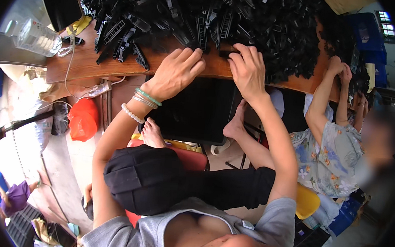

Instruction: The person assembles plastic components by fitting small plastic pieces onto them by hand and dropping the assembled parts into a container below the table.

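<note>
My left hand (177, 72), with green, silver and white bracelets at its wrist, is held over the front edge of the wooden table (78, 70). Its fingers are curled together, and whatever is in them is hidden. Across a small gap, my right hand (249, 72) bends its fingers inward at the same edge. A dark sliver shows by its fingertips, but I cannot make out what it is. Just beyond both hands lies a large heap of black plastic parts (200, 31), some long with ladder-like slots.
A dark screen (61, 1) stands at the far left, near a clear plastic bottle (39, 37). Below the table are a black tray-like surface (189, 109) and a red bag (83, 119). A person in a floral shirt (329, 152) works close on my right; blue bins (364, 32) stand behind.
</note>
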